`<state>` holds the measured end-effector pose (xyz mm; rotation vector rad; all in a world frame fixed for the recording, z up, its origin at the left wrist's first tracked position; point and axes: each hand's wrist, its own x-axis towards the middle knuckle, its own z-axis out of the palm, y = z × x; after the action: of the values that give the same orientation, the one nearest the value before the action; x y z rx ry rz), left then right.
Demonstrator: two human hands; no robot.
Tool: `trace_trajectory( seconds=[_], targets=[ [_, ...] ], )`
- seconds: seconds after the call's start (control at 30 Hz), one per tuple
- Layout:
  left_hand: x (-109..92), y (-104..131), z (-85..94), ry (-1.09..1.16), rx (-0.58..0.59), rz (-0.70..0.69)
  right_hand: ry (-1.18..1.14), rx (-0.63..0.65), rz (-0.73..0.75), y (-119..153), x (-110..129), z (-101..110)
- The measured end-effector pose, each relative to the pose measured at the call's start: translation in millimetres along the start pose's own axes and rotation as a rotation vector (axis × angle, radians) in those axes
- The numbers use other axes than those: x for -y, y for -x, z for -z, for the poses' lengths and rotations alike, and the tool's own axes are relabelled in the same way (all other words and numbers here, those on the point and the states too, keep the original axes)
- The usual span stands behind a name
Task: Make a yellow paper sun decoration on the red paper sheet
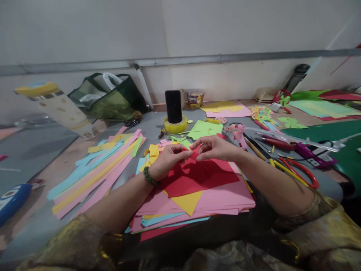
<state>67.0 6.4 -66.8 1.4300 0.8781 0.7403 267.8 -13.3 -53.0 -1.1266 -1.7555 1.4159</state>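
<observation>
My left hand [169,160], with a green bead bracelet at the wrist, pinches a small piece of red paper [194,153] between thumb and fingers. From the other side my right hand [213,148] has its fingers closed on the same red piece. Both hands hover over a larger red sheet [203,178], which lies on a stack of pink sheets [220,197]. A yellow paper corner [188,201] sticks out from beneath the red sheet. The fingers partly hide the small piece, so its exact shape is unclear.
Coloured paper strips [98,173] are spread at the left. Behind the hands a phone [173,107] stands in a yellow tape roll [175,125]. A pink glue gun [237,133], red-handled scissors [306,173] and a purple power strip [316,155] are at the right. A tumbler [62,109] is at the left.
</observation>
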Motion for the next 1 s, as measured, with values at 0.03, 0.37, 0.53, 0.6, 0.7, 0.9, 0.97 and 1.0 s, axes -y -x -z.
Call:
trace_trajectory(
  seconds=[0.03,0.37,0.53,0.6,0.7,0.9,0.97,1.0],
  targets=[
    [-0.2,0.2,-0.4,0.016,-0.012,-0.003,-0.006,0.019,-0.019,0.8,0.8,1.9],
    [0.7,-3.1,0.7,0.161,-0.144,-0.050,-0.046,-0.079,-0.101,6.6,12.9,21.1],
    [3.9,-6.1,5.8,0.059,-0.221,-0.092,0.000,-0.443,-0.167,3.8,15.0,37.4],
    [4.8,-4.9,5.9,-0.028,-0.202,-0.127,0.260,-0.416,-0.246,1.1,10.7,36.0],
    [5.0,-2.8,5.8,-0.175,-0.197,-0.187,0.681,-0.395,-0.313,-3.1,0.0,28.6],
    [-0.1,-5.6,19.6,-0.439,-0.277,-0.322,0.975,-0.461,-0.331,-0.8,-6.1,26.0],
    [-3.4,-9.3,30.9,-0.574,-0.334,-0.367,1.082,-0.532,-0.308,1.5,-1.3,28.3],
    [-4.9,-11.6,37.6,-0.656,-0.357,-0.378,1.112,-0.576,-0.284,2.1,1.1,28.9]
  ],
)
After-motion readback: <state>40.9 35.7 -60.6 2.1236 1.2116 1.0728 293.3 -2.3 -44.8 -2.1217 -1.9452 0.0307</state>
